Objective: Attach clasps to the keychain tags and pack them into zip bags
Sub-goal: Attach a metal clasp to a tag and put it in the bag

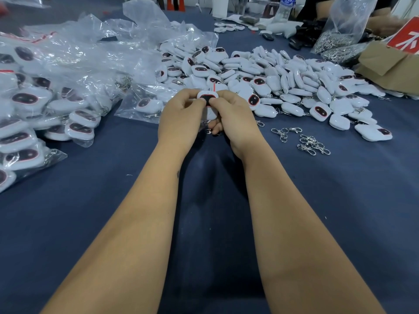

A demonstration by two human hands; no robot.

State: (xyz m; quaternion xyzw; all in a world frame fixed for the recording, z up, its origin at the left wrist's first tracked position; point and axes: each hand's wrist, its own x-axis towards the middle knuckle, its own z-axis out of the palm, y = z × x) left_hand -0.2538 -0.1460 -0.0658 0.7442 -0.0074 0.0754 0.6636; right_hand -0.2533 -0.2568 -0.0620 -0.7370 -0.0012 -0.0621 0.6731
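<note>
Both hands meet over the middle of the blue cloth. My left hand (180, 115) and my right hand (233, 116) pinch one white keychain tag (207, 103) with a dark, red-rimmed face, thumbs pressed on its front. A metal clasp (212, 132) shows just below the tag, under my right fingers; whether it hangs from the tag I cannot tell. Loose silver clasps (311, 145) lie on the cloth to the right. A heap of white tags (272, 82) spreads behind the hands. One bagged tag (147, 105) lies just left of my left hand.
Zip bags filled with tags (45, 105) pile up along the left side. A cardboard box (390, 64) and bags of metal clasps (335, 40) stand at the back right, by another person's hands (383, 21). A water bottle (286, 6) stands at the far edge.
</note>
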